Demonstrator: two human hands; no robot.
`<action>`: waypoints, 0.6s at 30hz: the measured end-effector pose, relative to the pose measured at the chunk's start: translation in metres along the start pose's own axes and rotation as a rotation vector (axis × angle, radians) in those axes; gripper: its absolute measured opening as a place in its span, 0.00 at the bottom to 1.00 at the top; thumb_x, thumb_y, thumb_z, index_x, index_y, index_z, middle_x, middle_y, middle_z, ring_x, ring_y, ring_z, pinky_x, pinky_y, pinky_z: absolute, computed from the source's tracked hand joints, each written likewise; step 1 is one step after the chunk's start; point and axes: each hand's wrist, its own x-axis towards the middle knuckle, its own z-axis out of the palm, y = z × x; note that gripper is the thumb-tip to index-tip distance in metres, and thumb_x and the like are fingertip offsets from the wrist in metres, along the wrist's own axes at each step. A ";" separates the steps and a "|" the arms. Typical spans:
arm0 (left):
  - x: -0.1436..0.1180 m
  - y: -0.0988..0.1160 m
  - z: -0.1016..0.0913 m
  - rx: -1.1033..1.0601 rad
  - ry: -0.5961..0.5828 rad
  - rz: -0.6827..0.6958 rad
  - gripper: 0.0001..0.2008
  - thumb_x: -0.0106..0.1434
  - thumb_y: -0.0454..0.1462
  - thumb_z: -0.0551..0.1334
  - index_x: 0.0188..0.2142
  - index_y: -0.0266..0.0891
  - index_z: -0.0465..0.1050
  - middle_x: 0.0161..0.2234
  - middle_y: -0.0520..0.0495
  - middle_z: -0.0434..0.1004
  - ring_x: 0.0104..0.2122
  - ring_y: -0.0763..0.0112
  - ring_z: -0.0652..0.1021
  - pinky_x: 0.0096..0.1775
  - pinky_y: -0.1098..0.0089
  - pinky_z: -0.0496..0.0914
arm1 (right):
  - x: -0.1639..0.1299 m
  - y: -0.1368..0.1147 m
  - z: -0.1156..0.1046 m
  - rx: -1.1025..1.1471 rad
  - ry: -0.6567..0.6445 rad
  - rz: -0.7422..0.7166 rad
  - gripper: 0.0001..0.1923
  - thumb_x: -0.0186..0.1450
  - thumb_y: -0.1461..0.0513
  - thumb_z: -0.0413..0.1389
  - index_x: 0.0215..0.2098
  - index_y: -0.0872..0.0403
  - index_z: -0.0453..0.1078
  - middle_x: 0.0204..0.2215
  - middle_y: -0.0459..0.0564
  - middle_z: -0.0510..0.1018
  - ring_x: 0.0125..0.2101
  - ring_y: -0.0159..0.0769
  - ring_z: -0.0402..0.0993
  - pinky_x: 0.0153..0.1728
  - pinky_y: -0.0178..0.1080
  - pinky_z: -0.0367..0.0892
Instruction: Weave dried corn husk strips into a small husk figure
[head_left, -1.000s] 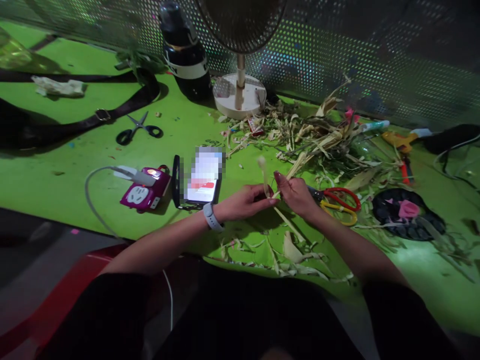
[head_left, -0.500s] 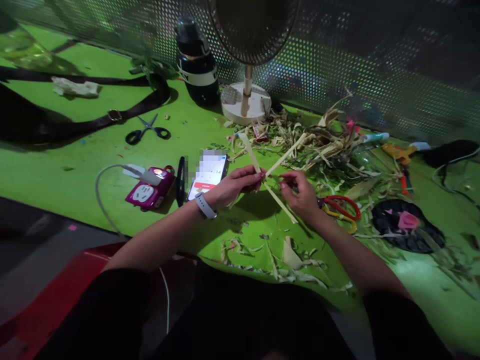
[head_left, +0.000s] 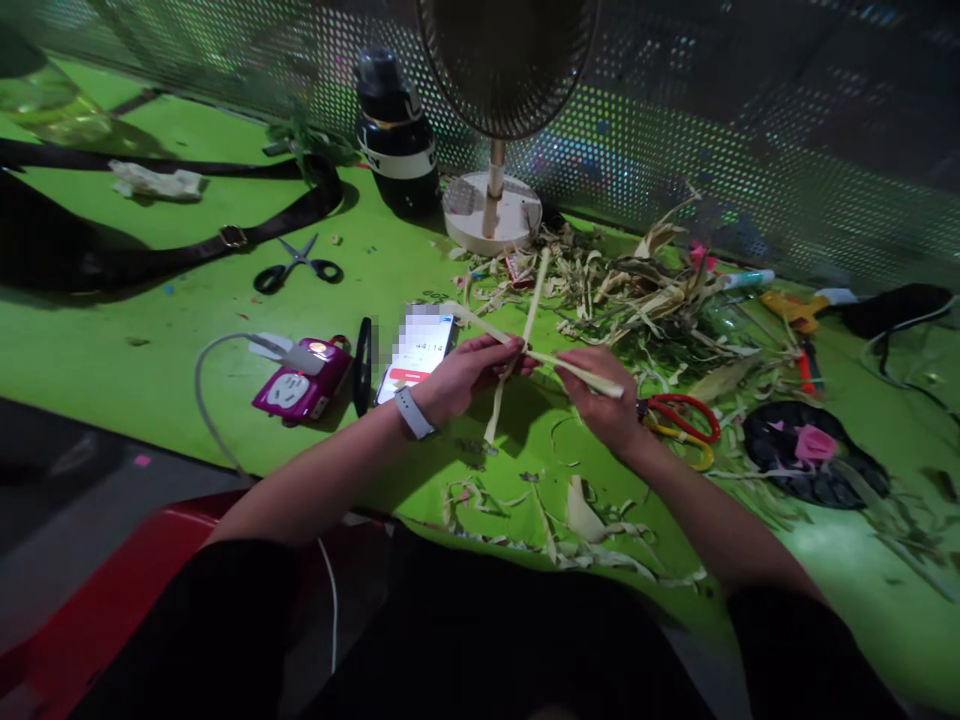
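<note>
Craft workbench, green table [head_left: 187,320], husk scraps [head_left: 637,290], scissors [head_left: 296,265]

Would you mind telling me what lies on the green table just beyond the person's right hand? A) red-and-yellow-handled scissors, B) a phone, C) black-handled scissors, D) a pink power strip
A: the red-and-yellow-handled scissors lie on the green table just past the right hand, which pinches pale leaf strips together with the left hand.
</note>
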 end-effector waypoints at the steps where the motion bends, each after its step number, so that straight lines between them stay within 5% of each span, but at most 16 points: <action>1: 0.000 0.000 0.001 -0.047 0.013 0.011 0.06 0.56 0.34 0.66 0.33 0.34 0.75 0.30 0.47 0.80 0.33 0.73 0.79 0.37 0.73 0.71 | 0.000 -0.001 0.003 0.120 -0.004 0.172 0.12 0.65 0.54 0.54 0.42 0.51 0.72 0.36 0.50 0.79 0.36 0.36 0.75 0.37 0.40 0.71; 4: 0.000 -0.004 0.004 -0.108 0.035 0.090 0.10 0.52 0.34 0.69 0.34 0.35 0.73 0.32 0.48 0.81 0.35 0.73 0.80 0.38 0.73 0.71 | -0.001 -0.009 0.013 0.466 -0.220 0.514 0.18 0.65 0.48 0.51 0.39 0.53 0.70 0.35 0.48 0.78 0.36 0.34 0.75 0.38 0.38 0.71; 9: -0.002 -0.010 0.005 -0.047 0.099 0.224 0.17 0.47 0.36 0.72 0.35 0.35 0.71 0.30 0.51 0.79 0.33 0.73 0.80 0.39 0.71 0.71 | -0.012 -0.026 0.029 0.693 -0.492 0.628 0.22 0.59 0.47 0.58 0.44 0.51 0.65 0.28 0.43 0.76 0.30 0.30 0.74 0.36 0.36 0.70; 14: 0.001 -0.011 0.001 0.058 0.114 0.319 0.16 0.48 0.39 0.71 0.34 0.35 0.72 0.29 0.52 0.77 0.30 0.77 0.76 0.38 0.71 0.69 | -0.013 -0.023 0.028 0.485 -0.355 0.563 0.16 0.61 0.49 0.56 0.36 0.53 0.69 0.23 0.42 0.71 0.24 0.28 0.69 0.29 0.33 0.67; 18: 0.000 -0.010 0.001 0.179 0.094 0.372 0.11 0.55 0.40 0.67 0.36 0.37 0.73 0.33 0.51 0.74 0.29 0.81 0.71 0.36 0.73 0.68 | -0.009 -0.015 0.020 0.415 -0.186 0.489 0.19 0.61 0.51 0.57 0.45 0.53 0.68 0.29 0.45 0.74 0.28 0.31 0.72 0.30 0.35 0.70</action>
